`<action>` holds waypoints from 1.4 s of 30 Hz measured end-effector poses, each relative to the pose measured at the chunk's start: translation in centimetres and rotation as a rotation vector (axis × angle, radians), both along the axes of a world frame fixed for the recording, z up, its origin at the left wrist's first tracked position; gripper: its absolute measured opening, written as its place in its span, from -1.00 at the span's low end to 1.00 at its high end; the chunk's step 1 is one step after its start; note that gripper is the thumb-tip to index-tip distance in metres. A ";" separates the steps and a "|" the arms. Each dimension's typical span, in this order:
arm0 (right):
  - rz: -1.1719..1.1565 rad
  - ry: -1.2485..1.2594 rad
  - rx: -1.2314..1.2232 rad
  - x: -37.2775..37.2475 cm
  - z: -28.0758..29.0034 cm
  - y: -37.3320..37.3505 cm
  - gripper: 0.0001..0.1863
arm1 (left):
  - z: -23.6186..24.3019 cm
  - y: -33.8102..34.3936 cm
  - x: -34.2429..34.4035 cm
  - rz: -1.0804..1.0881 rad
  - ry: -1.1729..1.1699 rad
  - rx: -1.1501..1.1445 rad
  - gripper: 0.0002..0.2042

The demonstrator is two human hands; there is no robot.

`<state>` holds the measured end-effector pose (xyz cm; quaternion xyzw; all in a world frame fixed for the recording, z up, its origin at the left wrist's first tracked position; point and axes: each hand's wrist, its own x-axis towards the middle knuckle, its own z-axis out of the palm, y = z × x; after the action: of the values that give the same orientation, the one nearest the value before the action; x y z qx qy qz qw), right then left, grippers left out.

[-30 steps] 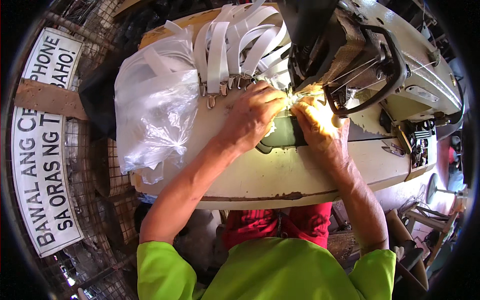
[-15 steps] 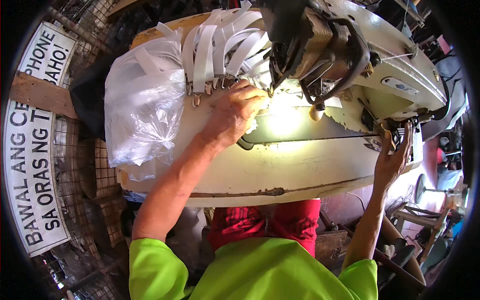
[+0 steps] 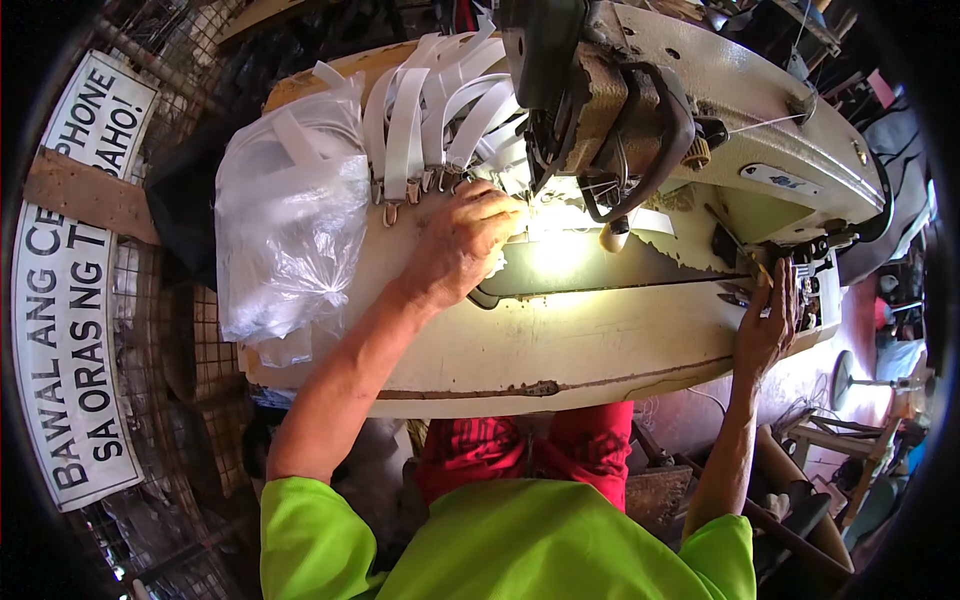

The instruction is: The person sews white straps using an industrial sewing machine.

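Note:
My left hand (image 3: 462,243) rests on the cream sewing table (image 3: 560,350) beside the needle area of the industrial sewing machine (image 3: 690,130), fingers curled on a small white piece under the lit needle. White straps with metal clips (image 3: 425,120) hang in a row just behind that hand. My right hand (image 3: 768,322) reaches to the table's right edge, fingertips touching small metal parts below the machine's handwheel end; whether it grips anything is unclear.
A clear plastic bag (image 3: 290,230) of white pieces sits on the table's left end. A white sign with black lettering (image 3: 70,300) leans on wire mesh at far left. Stools and clutter (image 3: 850,400) crowd the floor at right.
My right hand left the needle area a second ago and swung out to the table's right edge, where it now sits slightly higher. The left hand stayed by the needle.

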<state>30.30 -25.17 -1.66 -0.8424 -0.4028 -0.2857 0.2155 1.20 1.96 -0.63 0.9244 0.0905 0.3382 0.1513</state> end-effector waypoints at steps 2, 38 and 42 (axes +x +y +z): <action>-0.003 -0.023 -0.011 0.0 -0.2 -0.1 -0.63 | 0.0 0.0 0.0 -0.029 -0.041 -0.015 -0.83; 0.957 0.176 -0.017 -11.4 0.8 16.1 -0.89 | 0.2 1.2 -0.2 -0.092 0.116 -0.083 -0.85; 0.942 0.251 -0.028 -11.1 0.7 16.2 -0.85 | 0.1 1.2 0.0 -0.076 0.095 -0.064 -0.84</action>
<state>19.15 -8.95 -0.92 -0.5995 -0.7148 -0.0478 0.3569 1.18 3.20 -0.54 0.9368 0.0734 0.2850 0.1890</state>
